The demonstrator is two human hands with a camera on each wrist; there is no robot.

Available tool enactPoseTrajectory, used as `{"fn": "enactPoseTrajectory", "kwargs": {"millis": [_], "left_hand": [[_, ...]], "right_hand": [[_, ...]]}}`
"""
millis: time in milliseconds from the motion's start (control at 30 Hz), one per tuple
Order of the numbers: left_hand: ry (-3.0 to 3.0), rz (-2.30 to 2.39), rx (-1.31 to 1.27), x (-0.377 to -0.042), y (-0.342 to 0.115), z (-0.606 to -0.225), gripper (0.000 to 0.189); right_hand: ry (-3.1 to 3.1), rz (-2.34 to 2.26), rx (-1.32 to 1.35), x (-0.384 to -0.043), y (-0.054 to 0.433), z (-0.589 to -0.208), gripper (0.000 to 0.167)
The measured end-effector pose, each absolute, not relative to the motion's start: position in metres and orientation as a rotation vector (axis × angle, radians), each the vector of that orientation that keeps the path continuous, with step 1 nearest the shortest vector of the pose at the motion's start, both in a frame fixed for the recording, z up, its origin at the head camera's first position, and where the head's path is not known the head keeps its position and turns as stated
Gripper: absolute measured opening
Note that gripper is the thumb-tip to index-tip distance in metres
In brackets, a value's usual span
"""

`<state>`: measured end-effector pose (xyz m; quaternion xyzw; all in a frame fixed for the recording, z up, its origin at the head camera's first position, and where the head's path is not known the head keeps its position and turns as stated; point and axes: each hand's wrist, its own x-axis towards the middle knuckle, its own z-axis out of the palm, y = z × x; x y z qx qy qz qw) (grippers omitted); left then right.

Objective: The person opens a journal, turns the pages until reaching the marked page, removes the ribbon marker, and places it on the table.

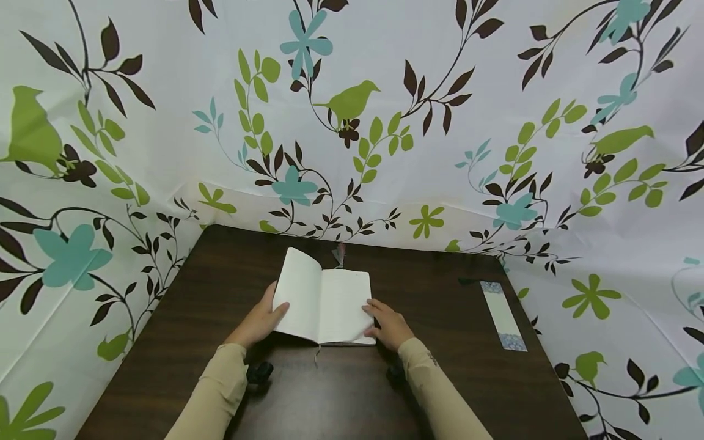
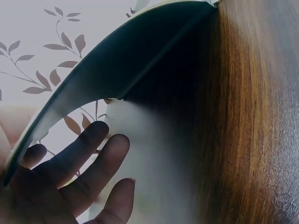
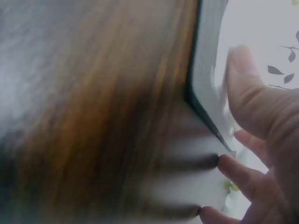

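An open notebook (image 1: 345, 305) with blank white pages and a dark green cover (image 2: 135, 56) lies in the middle of the dark wooden table. My left hand (image 1: 263, 319) grips its raised left side, thumb over the page and fingers behind the cover, which bows upward in the left wrist view. At the right edge, my right hand (image 1: 389, 324) holds the lower corner of the pages with thumb and forefinger. Its other fingertips (image 3: 226, 162) rest by the cover's corner. A thin ribbon (image 1: 316, 354) sticks out below the spine.
A long bookmark (image 1: 503, 315) with blue patterned ends lies on the table's right side, a dark tassel (image 1: 467, 281) at its top. Just beyond the notebook is a small tassel (image 1: 340, 253). Patterned cloth (image 1: 385, 61) hangs around the wooden table (image 1: 181, 330).
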<state>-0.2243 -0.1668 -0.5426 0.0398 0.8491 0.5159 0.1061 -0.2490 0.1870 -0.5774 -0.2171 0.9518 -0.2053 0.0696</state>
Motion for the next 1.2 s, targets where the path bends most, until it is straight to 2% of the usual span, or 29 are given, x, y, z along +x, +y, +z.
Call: {"fn": "enactPoseTrajectory", "kwargs": {"millis": [133, 333, 433, 667, 867, 1000, 1200], "left_hand": [[2.498, 1.525, 0.112, -0.223, -0.166, -0.542, 0.072], [2.499, 1.524, 0.108, -0.223, -0.165, -0.540, 0.072], [2.494, 1.527, 0.099, -0.224, -0.165, -0.540, 0.071], [2.507, 1.507, 0.088, -0.226, -0.164, -0.541, 0.072], [2.499, 1.518, 0.092, -0.226, -0.163, -0.541, 0.072], [2.490, 1.528, 0.087, -0.226, -0.161, -0.540, 0.071], [2.508, 1.537, 0.121, -0.227, -0.160, -0.540, 0.069]], "right_hand": [[2.856, -0.730, -0.605, -0.248, 0.186, -0.576, 0.065], [2.840, -0.986, -0.554, -0.246, 0.181, -0.576, 0.101], [2.782, -1.143, -0.608, -0.244, 0.176, -0.571, 0.107], [2.481, -1.475, -0.704, -0.233, 0.159, -0.552, 0.088], [2.286, -1.536, -0.750, -0.229, 0.141, -0.543, 0.078], [2.306, -1.411, -0.854, -0.228, 0.127, -0.542, 0.074], [2.472, -1.115, -1.054, -0.228, 0.106, -0.554, 0.059]]}}
